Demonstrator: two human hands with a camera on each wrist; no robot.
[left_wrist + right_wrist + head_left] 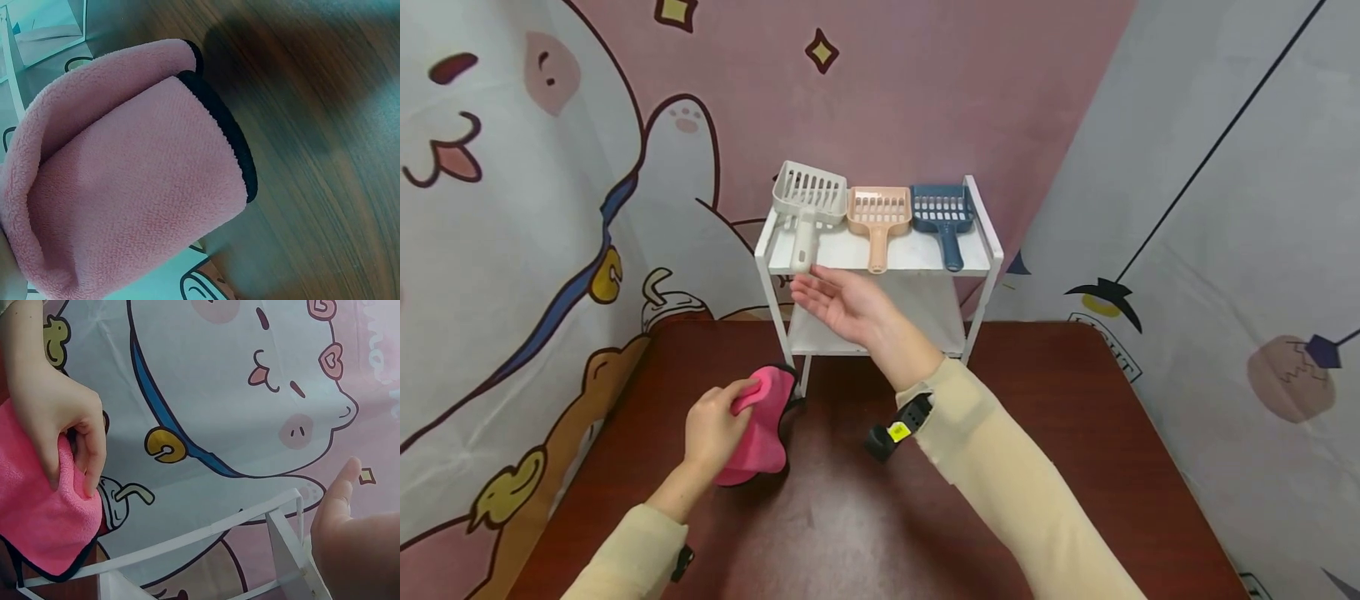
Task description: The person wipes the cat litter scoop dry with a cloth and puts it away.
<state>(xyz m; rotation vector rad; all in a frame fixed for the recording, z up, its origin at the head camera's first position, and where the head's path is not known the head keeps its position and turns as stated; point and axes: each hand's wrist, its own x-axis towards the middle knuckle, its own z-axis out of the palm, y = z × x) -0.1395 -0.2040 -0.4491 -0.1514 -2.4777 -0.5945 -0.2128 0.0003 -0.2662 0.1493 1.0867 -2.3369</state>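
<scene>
My left hand (713, 427) pinches a pink cloth (767, 425) with dark edging, which hangs folded above the table. In the left wrist view the pink cloth (137, 175) fills much of the picture. My right hand (847, 307), palm turned up and fingers nearly straight, is at the handle end of a white litter scoop (808, 196); whether it touches the handle I cannot tell. A peach litter scoop (877, 218) and a dark blue litter scoop (947, 237) lie beside it on the white shelf rack (842, 260), handles toward me.
The rack stands at the back of a reddish-brown table (820, 517), with a lower shelf (917, 308) under the scoops. A printed cartoon backdrop (962, 83) hangs behind and at both sides. Black straps with small devices (901, 429) sit at my wrists.
</scene>
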